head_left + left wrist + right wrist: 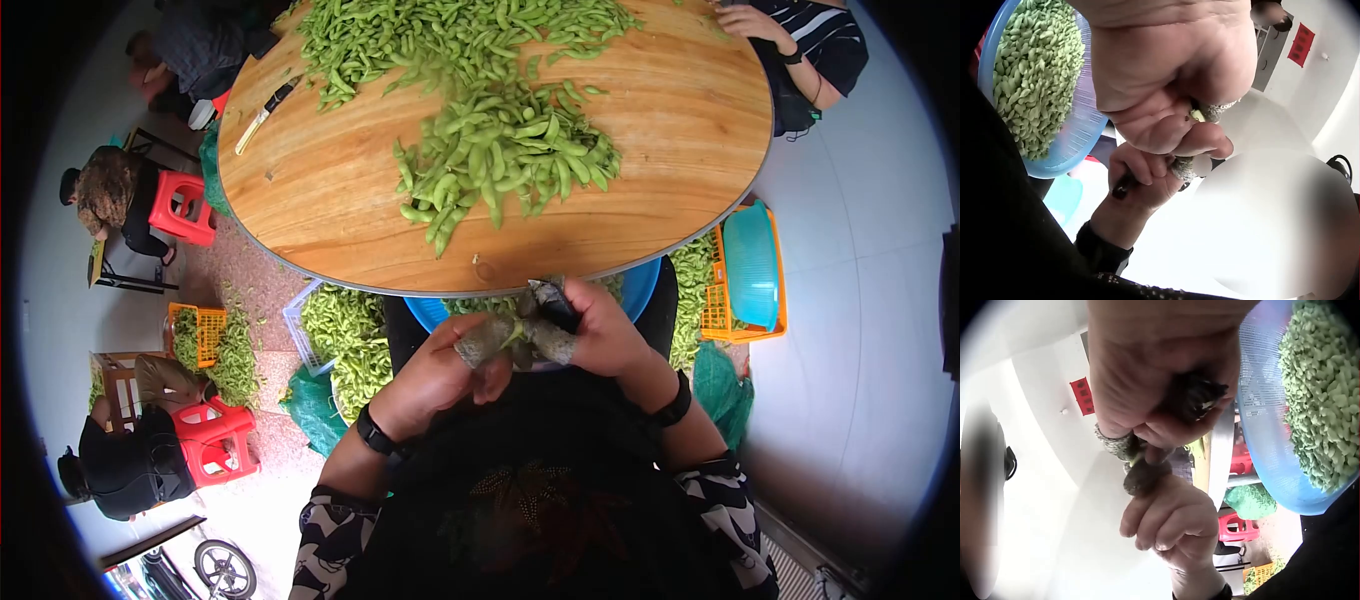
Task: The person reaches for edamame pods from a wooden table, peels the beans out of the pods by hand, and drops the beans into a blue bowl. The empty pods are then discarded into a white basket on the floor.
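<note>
Over the table's near edge, my left hand [435,365] pinches a green edamame pod [517,331] between thumb and fingers; a pale bit of the pod [1197,115] shows in the left wrist view. Facing it, my right hand [607,330] has its thumb at the same pod. Its fingers also curl round a dark handle-like object [1202,399] lying in the palm; its kind I cannot tell. Grey speckled covers [484,341] wrap the thumbs. Below the hands sits a blue basket [1079,140] of shelled green beans [1038,69].
A heap of edamame pods [500,150] lies on the round wooden table [320,200], with a knife [268,113] to its left. More pods [345,325] fill a crate beside my legs. An orange crate with a teal basket [750,265] stands right. Other people sit around.
</note>
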`<action>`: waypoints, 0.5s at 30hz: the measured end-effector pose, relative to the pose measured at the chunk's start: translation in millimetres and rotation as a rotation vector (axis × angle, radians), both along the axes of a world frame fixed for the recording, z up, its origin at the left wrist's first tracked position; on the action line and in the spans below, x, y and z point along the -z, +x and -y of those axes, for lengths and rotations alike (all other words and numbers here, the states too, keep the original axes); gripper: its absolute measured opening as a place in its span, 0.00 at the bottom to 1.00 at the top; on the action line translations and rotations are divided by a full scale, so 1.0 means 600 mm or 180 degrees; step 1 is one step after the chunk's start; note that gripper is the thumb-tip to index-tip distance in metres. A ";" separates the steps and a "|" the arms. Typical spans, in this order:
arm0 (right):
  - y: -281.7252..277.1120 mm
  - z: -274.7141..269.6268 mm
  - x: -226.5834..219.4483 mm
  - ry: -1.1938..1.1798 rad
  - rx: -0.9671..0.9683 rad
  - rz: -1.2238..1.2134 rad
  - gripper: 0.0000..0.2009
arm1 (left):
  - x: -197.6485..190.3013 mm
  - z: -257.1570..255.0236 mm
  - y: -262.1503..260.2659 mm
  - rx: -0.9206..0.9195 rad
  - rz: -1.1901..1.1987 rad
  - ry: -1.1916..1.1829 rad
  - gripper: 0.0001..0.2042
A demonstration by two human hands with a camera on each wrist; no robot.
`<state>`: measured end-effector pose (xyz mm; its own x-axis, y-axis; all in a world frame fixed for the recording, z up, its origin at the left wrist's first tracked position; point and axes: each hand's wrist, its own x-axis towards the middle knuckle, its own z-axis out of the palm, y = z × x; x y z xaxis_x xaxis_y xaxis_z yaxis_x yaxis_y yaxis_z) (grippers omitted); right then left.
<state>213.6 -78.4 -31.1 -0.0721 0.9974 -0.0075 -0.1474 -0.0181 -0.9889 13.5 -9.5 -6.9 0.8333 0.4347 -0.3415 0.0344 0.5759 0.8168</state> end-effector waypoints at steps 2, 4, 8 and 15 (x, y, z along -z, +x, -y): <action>0.001 0.002 0.000 0.0144 0.0221 0.0728 0.18 | 0.013 -0.002 0.002 0.0021 -0.0128 0.0304 0.19; 0.002 0.006 0.001 0.0286 0.0434 0.1459 0.18 | 0.014 -0.002 0.002 0.0034 -0.0253 0.0605 0.18; 0.007 0.015 0.017 0.0212 0.0719 0.2671 0.13 | 0.020 -0.003 0.001 -0.0090 -0.0496 0.1219 0.14; -0.010 0.006 -0.006 -0.0319 0.0435 0.0880 0.10 | 0.046 -0.002 0.001 -0.0070 -0.0372 0.2263 0.10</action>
<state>207.7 -82.3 -27.2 0.0808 0.9910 -0.1068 0.1188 -0.1160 -0.9861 13.9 -8.3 -34.5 0.7972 0.6012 -0.0560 0.1389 -0.0923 0.9860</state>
